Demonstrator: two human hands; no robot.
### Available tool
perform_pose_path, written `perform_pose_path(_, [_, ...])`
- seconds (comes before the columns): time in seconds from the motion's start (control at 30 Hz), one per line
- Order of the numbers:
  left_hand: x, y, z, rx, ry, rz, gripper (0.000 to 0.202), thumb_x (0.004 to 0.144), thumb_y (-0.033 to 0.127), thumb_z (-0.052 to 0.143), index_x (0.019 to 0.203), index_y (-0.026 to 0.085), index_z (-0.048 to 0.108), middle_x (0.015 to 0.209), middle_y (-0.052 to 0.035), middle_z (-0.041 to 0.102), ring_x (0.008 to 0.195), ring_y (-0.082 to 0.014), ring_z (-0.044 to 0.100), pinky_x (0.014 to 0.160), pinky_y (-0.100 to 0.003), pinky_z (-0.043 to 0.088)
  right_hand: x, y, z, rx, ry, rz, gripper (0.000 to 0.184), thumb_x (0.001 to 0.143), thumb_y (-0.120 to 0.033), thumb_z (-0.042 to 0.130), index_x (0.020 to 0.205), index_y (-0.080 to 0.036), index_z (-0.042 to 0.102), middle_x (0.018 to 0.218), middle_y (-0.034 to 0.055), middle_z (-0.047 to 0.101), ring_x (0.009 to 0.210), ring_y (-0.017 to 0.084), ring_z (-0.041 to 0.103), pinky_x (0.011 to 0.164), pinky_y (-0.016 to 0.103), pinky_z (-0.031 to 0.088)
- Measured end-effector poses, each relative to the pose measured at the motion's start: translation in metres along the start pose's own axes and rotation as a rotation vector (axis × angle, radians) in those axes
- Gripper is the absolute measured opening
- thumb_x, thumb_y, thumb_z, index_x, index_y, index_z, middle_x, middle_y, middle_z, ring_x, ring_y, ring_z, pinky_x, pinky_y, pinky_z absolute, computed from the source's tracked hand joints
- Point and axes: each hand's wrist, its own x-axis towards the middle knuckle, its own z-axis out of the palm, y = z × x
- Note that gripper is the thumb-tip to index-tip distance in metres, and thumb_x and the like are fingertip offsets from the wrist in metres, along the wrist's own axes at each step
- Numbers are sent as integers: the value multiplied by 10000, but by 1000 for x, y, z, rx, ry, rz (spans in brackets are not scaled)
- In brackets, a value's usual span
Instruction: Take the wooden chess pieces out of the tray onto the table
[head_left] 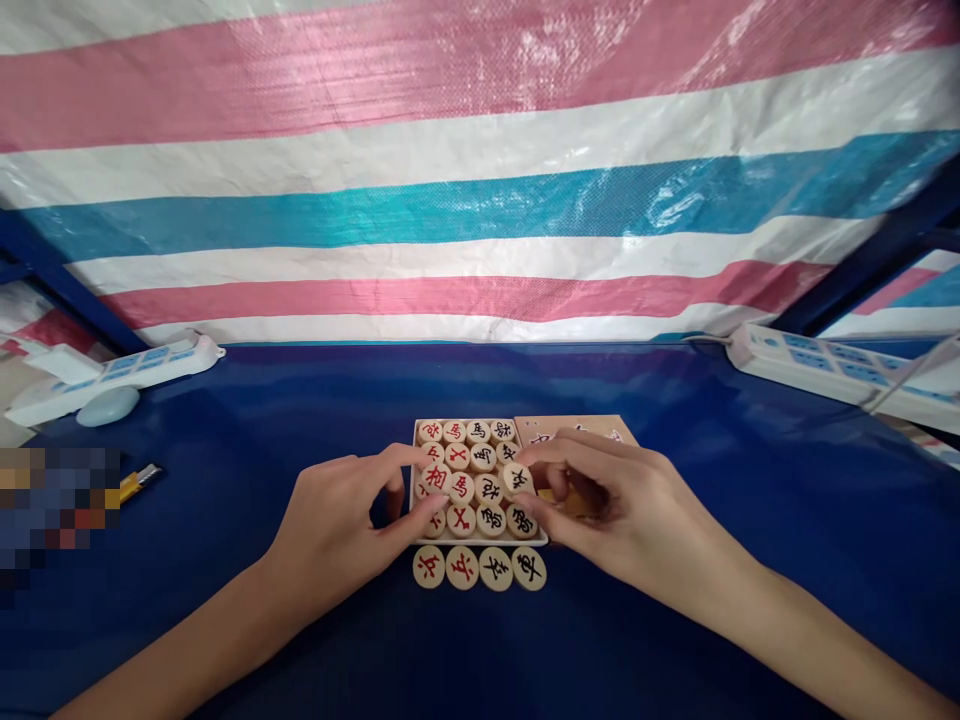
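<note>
A shallow white box [480, 541] of Chinese chess pieces lies in front of me, the round wooden discs set in rows. On the left the discs carry red characters, on the right black ones. At the box's left side, my left hand [337, 510] pinches a red-marked chess piece [433, 477] between thumb and fingers. My right hand [622, 490] grips a black-marked chess piece [517, 478] by its edges at the right side. Both held pieces sit above or on the others and partly cover them. Several more pieces [462, 568] form a row on the table before the box.
A brown cardboard lid [592, 428] lies right of the box, partly behind my right hand. White power strips [127, 375] stand at both far sides of the blue table [337, 400]. A mouse [109, 406] and a yellow cutter [139, 482] lie left. Striped sheeting [480, 210] hangs behind.
</note>
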Motion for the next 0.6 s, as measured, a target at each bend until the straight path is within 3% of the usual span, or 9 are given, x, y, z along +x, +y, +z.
perform_pose_path(0.1, [1, 7, 4, 14, 62, 82, 205, 917, 437, 625, 1023, 268, 673, 642, 71, 620, 559, -109, 547, 623, -274, 361, 0, -6, 5, -38, 6, -96, 234, 926, -320, 607, 1151, -272, 651, 857, -6, 640, 679, 113, 602, 567, 240, 440])
perform_pose_path(0.2, [3, 11, 6, 20, 41, 101, 194, 902, 436, 647, 987, 267, 686, 636, 63, 612, 574, -125, 540, 636, -298, 348, 0, -9, 9, -112, 35, -119, 246, 918, -306, 616, 1159, -283, 655, 925, 2, 654, 714, 128, 624, 584, 251, 453])
perform_pose_path(0.4, [5, 9, 4, -92, -76, 41, 236, 892, 433, 668, 1082, 292, 675, 677, 77, 633, 622, -116, 589, 664, -295, 379, 1, -5, 10, -133, 18, -94, 258, 912, -347, 634, 1153, -264, 675, 962, 28, 673, 716, 139, 634, 620, 264, 484])
perform_pose_path(0.6, [4, 10, 6, -134, -57, 79, 198, 927, 382, 632, 1082, 280, 703, 673, 56, 665, 611, -108, 603, 668, -280, 403, 1, -10, 11, -66, 21, -102, 212, 903, -271, 632, 1110, -269, 677, 921, 11, 655, 701, 119, 612, 571, 240, 440])
